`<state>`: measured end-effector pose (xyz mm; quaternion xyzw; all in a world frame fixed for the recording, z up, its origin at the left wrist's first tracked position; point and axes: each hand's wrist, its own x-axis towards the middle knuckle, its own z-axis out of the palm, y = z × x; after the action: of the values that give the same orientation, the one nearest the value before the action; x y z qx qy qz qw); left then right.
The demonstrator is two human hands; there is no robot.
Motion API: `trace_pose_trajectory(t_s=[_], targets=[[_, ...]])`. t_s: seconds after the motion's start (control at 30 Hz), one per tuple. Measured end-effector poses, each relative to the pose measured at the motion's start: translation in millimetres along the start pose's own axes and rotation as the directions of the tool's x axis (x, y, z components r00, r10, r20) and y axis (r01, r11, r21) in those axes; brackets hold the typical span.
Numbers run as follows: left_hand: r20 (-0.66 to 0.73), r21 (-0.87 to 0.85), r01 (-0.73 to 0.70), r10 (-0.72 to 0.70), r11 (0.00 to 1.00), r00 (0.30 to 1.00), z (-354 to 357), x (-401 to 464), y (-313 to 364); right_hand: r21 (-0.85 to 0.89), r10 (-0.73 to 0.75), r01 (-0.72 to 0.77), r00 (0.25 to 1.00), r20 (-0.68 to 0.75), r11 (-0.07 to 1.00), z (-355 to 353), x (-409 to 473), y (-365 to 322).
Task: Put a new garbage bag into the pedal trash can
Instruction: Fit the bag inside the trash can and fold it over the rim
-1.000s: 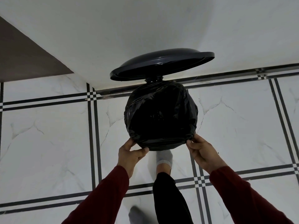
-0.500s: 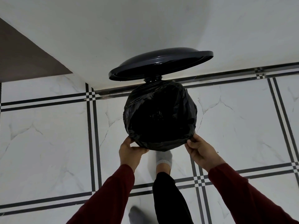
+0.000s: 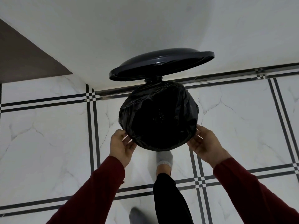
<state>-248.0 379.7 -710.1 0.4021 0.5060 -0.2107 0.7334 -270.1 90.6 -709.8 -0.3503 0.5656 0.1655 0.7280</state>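
The thin, slippery bag (image 3: pixel 159 117) lines the can under the raised lid (image 3: pixel 161 63), and both hands, left (image 3: pixel 122 145) and right (image 3: pixel 206 143), cup its folded edge, each grip loosely open.

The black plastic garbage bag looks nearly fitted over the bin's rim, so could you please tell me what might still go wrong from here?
1. The black plastic garbage bag is wrinkled at its edges; it may slip off the rim once the left hand and right hand let go.
2. The round black lid stands open, seemingly held by the grey-socked foot; lifting the foot could drop it onto the hands.
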Motion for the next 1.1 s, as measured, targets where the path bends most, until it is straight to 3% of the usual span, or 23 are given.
trace_pose_trajectory(t_s=[0.13,0.33,0.57,0.73,0.93,1.1], targets=[[-0.022,0.131,-0.004,0.007,0.991,1.000,1.8,4.2,5.9,-0.071,-0.071,0.069,0.997,-0.026,0.995,8.3,3.3,-2.6],[-0.076,0.175,-0.029,0.043,0.984,0.996,14.6,6.8,14.3,-0.097,-0.096,0.090,0.994,-0.058,0.991,14.8,-2.1,-12.2],[-0.229,0.165,-0.016,0.055,0.986,0.972,19.4,14.7,19.9,-0.168,-0.100,0.095,0.995,-0.020,0.981,23.1,-1.2,-22.8],[-0.156,0.066,-0.085,0.094,0.994,0.983,24.5,5.2,20.8,-0.170,-0.156,0.143,0.986,-0.064,0.975,27.4,0.7,-27.0],[-0.222,0.099,-0.100,0.120,0.990,0.968,27.4,1.8,14.3,-0.198,-0.170,0.144,0.978,-0.121,0.970,35.0,3.0,-29.9],[-0.277,0.115,-0.038,0.069,0.993,0.958,26.7,8.1,16.6,-0.220,-0.120,0.100,0.990,-0.079,0.970,43.4,1.6,-37.3]])
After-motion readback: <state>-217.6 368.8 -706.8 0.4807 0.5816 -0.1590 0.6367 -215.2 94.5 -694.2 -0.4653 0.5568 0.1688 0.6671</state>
